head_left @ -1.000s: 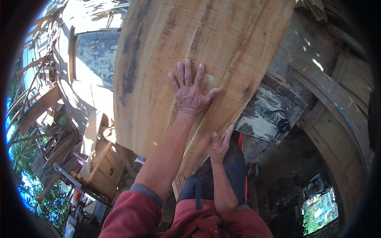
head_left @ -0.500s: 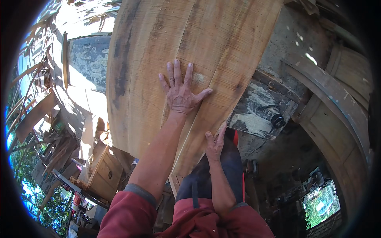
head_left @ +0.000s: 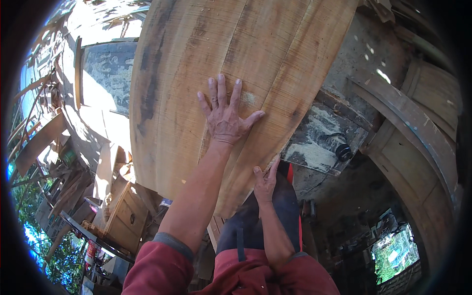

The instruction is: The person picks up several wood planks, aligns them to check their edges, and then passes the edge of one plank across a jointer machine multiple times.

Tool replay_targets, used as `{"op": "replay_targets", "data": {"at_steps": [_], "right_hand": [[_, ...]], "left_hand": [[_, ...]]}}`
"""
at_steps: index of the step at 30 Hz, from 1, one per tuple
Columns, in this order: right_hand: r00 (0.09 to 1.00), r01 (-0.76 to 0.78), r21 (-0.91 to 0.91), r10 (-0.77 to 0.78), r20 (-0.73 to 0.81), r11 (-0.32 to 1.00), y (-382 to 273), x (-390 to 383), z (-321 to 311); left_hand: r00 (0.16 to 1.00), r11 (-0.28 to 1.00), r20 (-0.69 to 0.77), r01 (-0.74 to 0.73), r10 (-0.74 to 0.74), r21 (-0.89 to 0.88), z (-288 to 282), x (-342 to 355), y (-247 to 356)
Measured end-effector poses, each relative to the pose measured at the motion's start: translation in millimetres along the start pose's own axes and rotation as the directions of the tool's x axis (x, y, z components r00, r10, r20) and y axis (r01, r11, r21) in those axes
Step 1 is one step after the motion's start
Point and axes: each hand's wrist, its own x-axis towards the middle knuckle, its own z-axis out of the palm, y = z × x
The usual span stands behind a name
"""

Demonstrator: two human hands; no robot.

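A broad wooden panel [head_left: 191, 59] of several long boards side by side spreads before me, with dark streaks, fine saw marks and a little sawdust on its face. My left hand [head_left: 226, 120] lies flat on the middle of it, fingers spread and thumb out across a seam. At the near right edge, my right hand [head_left: 265, 186] grips the outermost board [head_left: 280, 108], its thumb over the top. The rest of its fingers are partly hidden by the edge.
Right of the panel is a dusty work surface [head_left: 314, 142] with a black round-ended object [head_left: 343, 151] on it. A curved wooden piece [head_left: 403, 108] stands further right. Scrap wood [head_left: 64, 191] and a wooden drawer-like box [head_left: 129, 216] crowd the left.
The outermost board's near inner edge stood out as a raised step; now it looks nearly level with its neighbour. Both hands keep almost the same places.
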Motion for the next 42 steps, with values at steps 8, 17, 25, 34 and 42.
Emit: {"op": "replay_targets", "data": {"at_steps": [8, 17, 25, 34, 42], "right_hand": [[1.000, 0.008, -0.279, -0.010, -0.005, 0.960, -18, 7, -2], [0.997, 0.060, -0.714, -0.077, 0.008, 0.698, -75, 22, -26], [0.920, -0.071, -0.593, -0.176, -0.349, 0.802, -100, 96, 36], [0.913, -0.059, -0.642, -0.219, -0.344, 0.764, -93, 95, 39], [0.904, -0.087, -0.639, -0.208, -0.373, 0.764, -96, 94, 45]], "left_hand": [[1.000, 1.000, -0.020, -0.003, 0.003, 0.011, 2, -1, -1], [1.000, 0.998, 0.002, -0.012, 0.012, 0.059, 3, -1, -4], [1.000, 1.000, 0.007, -0.024, 0.024, -0.006, -1, -2, 1], [1.000, 1.000, 0.021, -0.015, 0.015, -0.012, -1, 2, 2], [0.999, 1.000, 0.018, -0.027, 0.027, -0.014, -1, 2, 0]]}}
